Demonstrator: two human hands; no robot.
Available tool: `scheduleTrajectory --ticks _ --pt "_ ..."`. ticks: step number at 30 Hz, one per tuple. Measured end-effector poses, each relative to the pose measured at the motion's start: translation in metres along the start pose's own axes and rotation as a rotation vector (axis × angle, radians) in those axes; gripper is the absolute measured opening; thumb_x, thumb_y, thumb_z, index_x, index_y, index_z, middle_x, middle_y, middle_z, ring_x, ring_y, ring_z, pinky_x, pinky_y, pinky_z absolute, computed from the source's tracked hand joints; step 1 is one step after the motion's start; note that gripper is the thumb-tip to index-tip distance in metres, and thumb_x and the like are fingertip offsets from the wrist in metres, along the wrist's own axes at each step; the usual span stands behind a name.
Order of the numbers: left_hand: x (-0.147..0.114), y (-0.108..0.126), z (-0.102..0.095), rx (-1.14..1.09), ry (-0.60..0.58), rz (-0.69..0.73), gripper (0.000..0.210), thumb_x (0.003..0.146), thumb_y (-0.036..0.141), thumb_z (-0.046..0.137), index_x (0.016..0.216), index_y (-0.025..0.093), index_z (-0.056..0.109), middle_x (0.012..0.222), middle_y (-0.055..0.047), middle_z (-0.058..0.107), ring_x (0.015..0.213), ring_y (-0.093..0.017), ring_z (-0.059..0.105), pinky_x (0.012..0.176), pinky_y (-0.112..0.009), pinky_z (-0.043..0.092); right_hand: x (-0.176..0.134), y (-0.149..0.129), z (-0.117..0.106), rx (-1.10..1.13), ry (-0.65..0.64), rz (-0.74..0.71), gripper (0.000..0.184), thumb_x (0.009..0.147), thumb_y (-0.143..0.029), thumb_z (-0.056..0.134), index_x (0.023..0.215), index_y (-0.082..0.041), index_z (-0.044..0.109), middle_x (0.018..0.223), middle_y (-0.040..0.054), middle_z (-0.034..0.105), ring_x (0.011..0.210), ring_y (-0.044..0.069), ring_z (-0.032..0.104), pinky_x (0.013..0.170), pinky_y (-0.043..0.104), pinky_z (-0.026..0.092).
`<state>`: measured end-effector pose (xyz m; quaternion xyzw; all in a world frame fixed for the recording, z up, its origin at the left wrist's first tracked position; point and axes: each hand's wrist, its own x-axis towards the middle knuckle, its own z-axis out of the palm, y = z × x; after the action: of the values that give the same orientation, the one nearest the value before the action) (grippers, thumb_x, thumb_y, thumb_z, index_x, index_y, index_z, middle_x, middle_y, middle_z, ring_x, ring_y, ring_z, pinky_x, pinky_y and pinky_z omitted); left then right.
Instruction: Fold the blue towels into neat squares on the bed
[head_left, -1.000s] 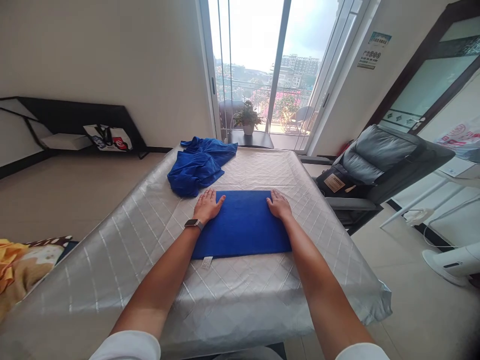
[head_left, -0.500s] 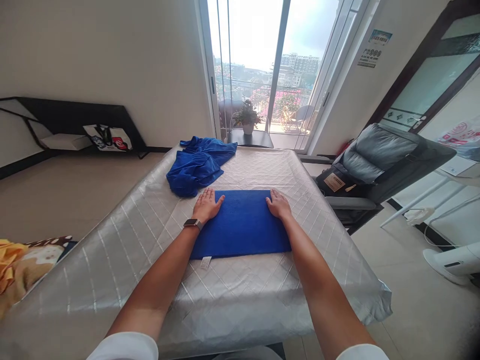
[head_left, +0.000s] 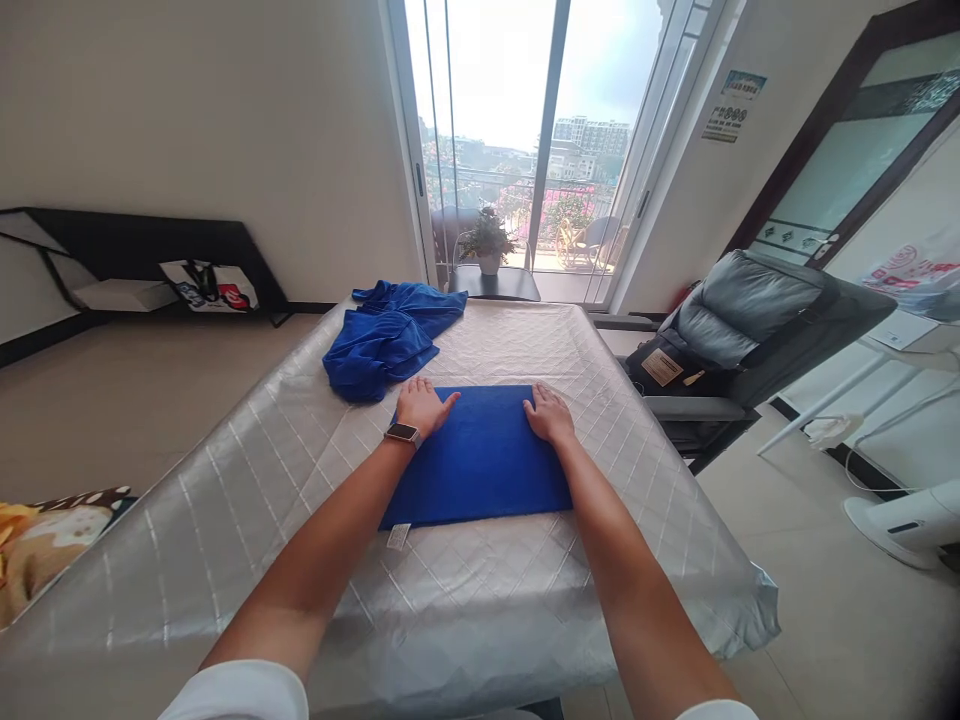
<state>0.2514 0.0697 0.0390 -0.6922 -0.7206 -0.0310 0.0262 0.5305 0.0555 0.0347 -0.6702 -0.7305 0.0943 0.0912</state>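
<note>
A blue cloth (head_left: 480, 465), folded into a flat rectangle, lies on the silver quilted cover (head_left: 517, 575) of the table. My left hand (head_left: 422, 405) rests flat on its far left corner, thumb pointing inward. On the far right corner lies my right hand (head_left: 550, 412), fingers stretched forward and nothing gripped. A small white label (head_left: 398, 537) sticks out from the cloth's near left edge. Beyond my left hand, a second blue cloth (head_left: 386, 340) sits in a crumpled heap. My left wrist wears a watch (head_left: 403, 434).
A grey recliner (head_left: 750, 320) with a black bag (head_left: 667, 365) on it stands at the right. Behind the table, a potted plant (head_left: 489, 240) sits on a chair before the sliding glass door. Patterned fabric (head_left: 56, 550) lies at the lower left. A white appliance (head_left: 900, 525) stands on the floor.
My left hand has shifted slightly inward over the folded cloth's corner. The right hand remains flat on the opposite corner. The whole view has shifted a little.
</note>
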Motion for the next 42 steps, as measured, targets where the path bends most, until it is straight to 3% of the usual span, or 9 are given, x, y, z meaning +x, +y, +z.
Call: scheduleTrajectory --ticks 4,7,9,11,14,20,32,35,42 --pt "-0.017 0.086 -0.007 -0.145 0.024 0.341 0.086 0.101 0.066 0.012 0.155 0.005 0.039 0.160 -0.020 0.040 0.151 -0.029 0.034 0.124 -0.042 0.023 -0.001 0.002 0.002 -0.015 0.026 -0.006 0.065 0.106 -0.045 0.025 0.161 -0.011 0.027 0.169 0.0074 0.024 0.155 0.019 0.023 0.126 0.036 0.014" --pt "-0.032 0.149 -0.004 -0.249 0.086 0.486 0.081 0.103 0.062 0.012 0.154 0.006 0.040 0.161 -0.017 0.041 0.152 -0.026 0.032 0.125 -0.040 0.020 -0.002 0.008 0.006 -0.063 0.024 -0.052 0.062 0.105 -0.039 0.030 0.162 -0.014 0.027 0.169 0.0059 0.023 0.155 0.019 0.022 0.126 0.034 0.015" --pt "-0.037 0.173 0.001 -0.302 0.110 0.514 0.077 0.105 0.058 0.011 0.155 0.007 0.039 0.162 -0.016 0.039 0.152 -0.025 0.032 0.126 -0.040 0.021 -0.002 0.012 0.007 -0.101 0.004 -0.089 0.062 0.103 -0.034 0.035 0.162 -0.016 0.028 0.170 0.0047 0.022 0.156 0.019 0.020 0.126 0.032 0.014" --pt "-0.038 0.179 0.006 -0.343 0.094 0.505 0.073 0.105 0.055 0.011 0.157 0.010 0.036 0.163 -0.015 0.038 0.152 -0.024 0.033 0.125 -0.040 0.022 -0.002 0.014 0.008 -0.116 -0.004 -0.096 0.062 0.102 -0.032 0.037 0.162 -0.017 0.028 0.170 0.0043 0.021 0.156 0.019 0.020 0.126 0.032 0.014" --pt "-0.033 0.162 0.012 -0.363 0.024 0.473 0.075 0.104 0.058 0.012 0.159 0.011 0.033 0.164 -0.014 0.035 0.153 -0.024 0.029 0.126 -0.042 0.020 -0.001 0.011 0.007 -0.091 0.027 -0.062 0.062 0.104 -0.038 0.032 0.162 -0.015 0.027 0.170 0.0051 0.021 0.155 0.020 0.023 0.126 0.034 0.016" --pt "-0.026 0.101 0.012 -0.286 -0.056 0.376 0.084 0.101 0.064 0.006 0.160 0.009 0.031 0.167 -0.013 0.026 0.157 -0.024 0.019 0.128 -0.043 0.012 -0.001 0.002 0.001 -0.039 0.011 -0.014 0.065 0.106 -0.044 0.023 0.162 -0.011 0.027 0.169 0.0082 0.024 0.155 0.019 0.022 0.126 0.035 0.015" --pt "-0.023 -0.042 0.015 -0.144 -0.068 0.115 0.089 0.099 0.068 0.006 0.161 0.006 0.026 0.169 -0.016 0.022 0.157 -0.027 0.018 0.128 -0.044 0.013 0.000 0.002 0.000 -0.009 0.007 -0.005 0.065 0.106 -0.044 0.025 0.162 -0.011 0.027 0.169 0.0073 0.024 0.155 0.019 0.021 0.126 0.034 0.013" --pt "-0.024 -0.053 0.019 -0.157 -0.049 0.092 0.091 0.098 0.069 0.005 0.160 0.005 0.026 0.168 -0.017 0.022 0.157 -0.028 0.018 0.127 -0.044 0.015 0.001 0.003 0.001 -0.020 0.000 0.003 0.065 0.106 -0.045 0.024 0.162 -0.012 0.025 0.169 0.0079 0.023 0.156 0.019 0.020 0.126 0.034 0.013" --pt "-0.023 -0.050 0.023 -0.182 -0.027 0.093 0.093 0.098 0.071 0.007 0.160 0.004 0.027 0.168 -0.018 0.023 0.157 -0.029 0.017 0.127 -0.043 0.014 0.002 0.003 0.002 -0.017 0.006 -0.006 0.066 0.106 -0.044 0.024 0.162 -0.009 0.024 0.169 0.0095 0.022 0.156 0.020 0.021 0.126 0.033 0.012"
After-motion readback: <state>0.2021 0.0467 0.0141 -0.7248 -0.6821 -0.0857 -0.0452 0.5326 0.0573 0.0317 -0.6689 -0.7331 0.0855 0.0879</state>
